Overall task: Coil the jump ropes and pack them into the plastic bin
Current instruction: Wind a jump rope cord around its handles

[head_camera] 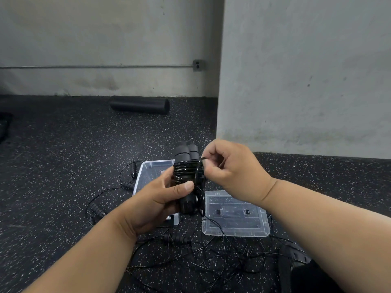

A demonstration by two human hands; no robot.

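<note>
My left hand (156,199) grips a black jump rope (186,166) by its two foam handles, held together upright, with several turns of cord wound round them. My right hand (228,170) pinches the cord beside the handles, at their right. A clear plastic bin (146,172) stands on the floor behind my left hand, partly hidden by it. Its clear lid (234,218) lies flat to the right. More black jump ropes (211,254) lie tangled on the floor in front of the lid, and others (99,208) lie left of the bin.
The floor is dark speckled rubber. A black foam roller (139,105) lies by the back wall. A grey concrete pillar (296,81) rises at the right, close behind the bin. A black object (296,263) sits at the lower right.
</note>
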